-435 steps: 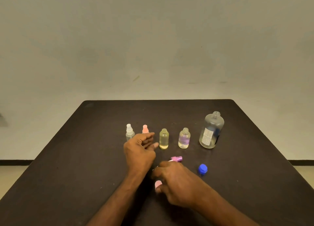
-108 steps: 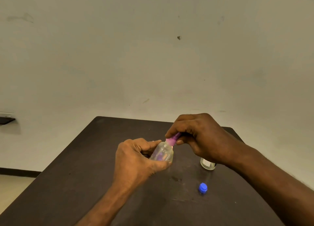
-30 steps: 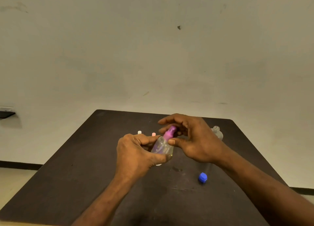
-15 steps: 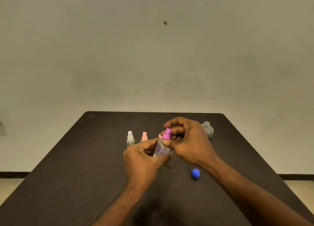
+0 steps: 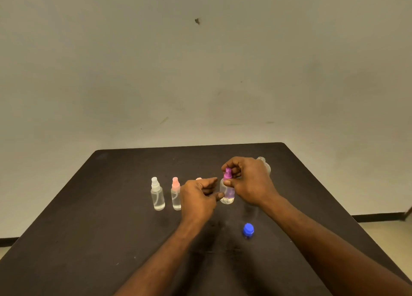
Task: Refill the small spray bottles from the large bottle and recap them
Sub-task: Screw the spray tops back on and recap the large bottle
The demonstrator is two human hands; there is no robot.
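One clear upright bottle point(image 5: 227, 193), purple spray cap point(image 5: 227, 174).

purple-capped spray bottle point(image 5: 227, 192) upright on table point(image 5: 89, 229)

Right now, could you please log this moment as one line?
right hand: grip on purple spray cap | left hand: open beside bottle | blue cap: on table

Clear glossy plastic bottles point(image 5: 157, 197) on matt table point(image 5: 89, 229)
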